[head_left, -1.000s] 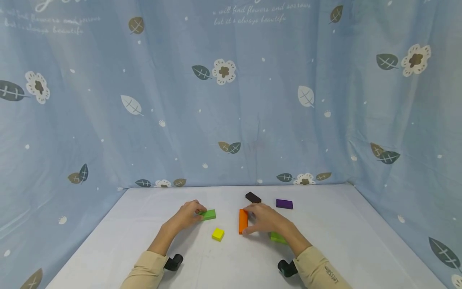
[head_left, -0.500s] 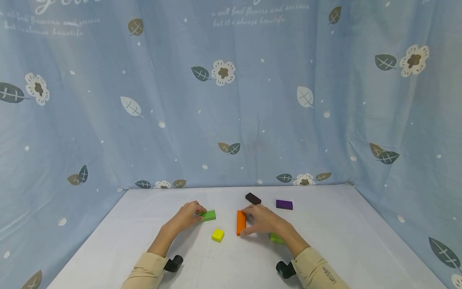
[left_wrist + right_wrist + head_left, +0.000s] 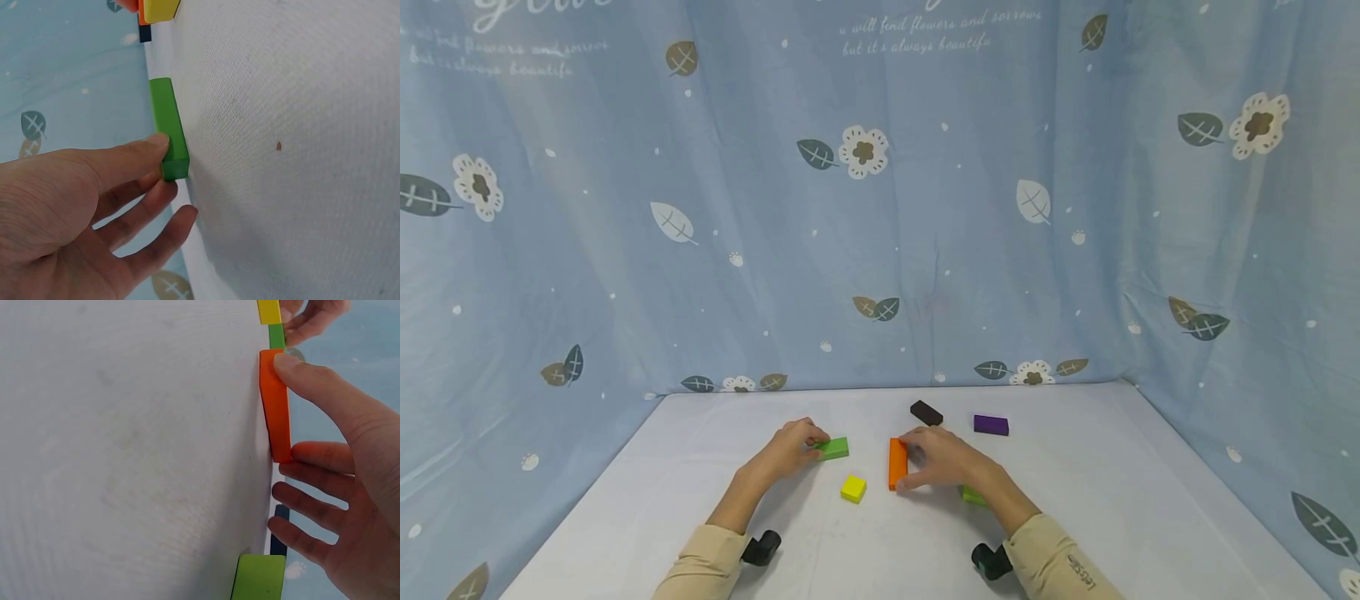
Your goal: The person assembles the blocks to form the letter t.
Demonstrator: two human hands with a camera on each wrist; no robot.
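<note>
The orange block [image 3: 897,464] is sitting slightly farther left than a second ago, and your right hand [image 3: 947,457] is travelling with it. You're gripping it lengthwise, thumb at the near end and fingers at the far end, probably to keep it from twisting on the white table [image 3: 850,567]. Your left hand [image 3: 786,448] is pinching the green block [image 3: 835,449] by its left end, perhaps steadying it while leaving its right end exposed. The yellow block [image 3: 853,489] is lying nearer you, between the two, apart from both.
</note>
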